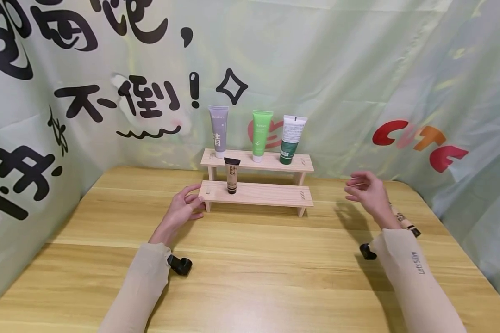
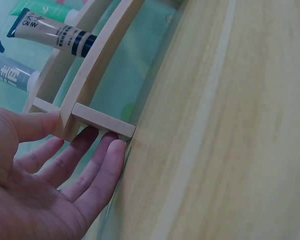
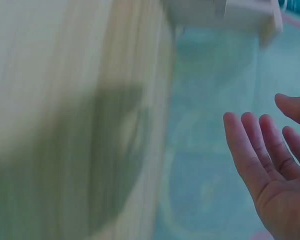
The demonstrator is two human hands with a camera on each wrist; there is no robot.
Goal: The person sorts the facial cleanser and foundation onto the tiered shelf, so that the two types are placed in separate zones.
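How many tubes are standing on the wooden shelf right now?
4: a grey tube, a light green tube and a white-and-dark-green tube on the upper step, a beige tube on the lower step.

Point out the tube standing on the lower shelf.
The small beige tube with a black cap; the grey, green and white-and-green tubes stand on the upper shelf.

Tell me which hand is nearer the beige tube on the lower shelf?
Left. The left hand touches the shelf end beside the beige tube; the right hand hovers off past the rack's far end.

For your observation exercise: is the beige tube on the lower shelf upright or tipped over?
Upright: the beige tube stands cap-down on the lower shelf, its crimped end on top.
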